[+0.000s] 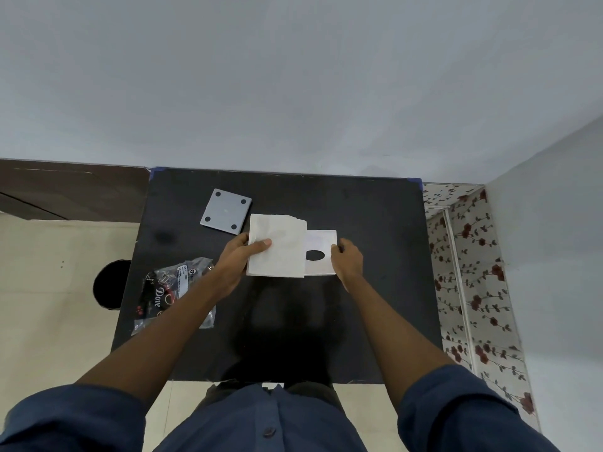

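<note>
A stack of white napkins [277, 246] lies near the middle of the black table [365, 216]. My left hand [235, 259] grips the stack's left edge, thumb on top. Partly under the stack's right side sits a flat white holder lid [321, 243] with an oval hole. My right hand [347, 261] holds that lid by its right edge with curled fingers. A grey square base plate [226, 211] with dark round pads at its corners lies to the upper left of the napkins.
A crumpled plastic wrapper [163, 288] with dark print lies at the table's left, partly under my left forearm. A round black object [109, 285] stands on the tiled floor left of the table. A flowered cloth [470, 272] hangs at the right.
</note>
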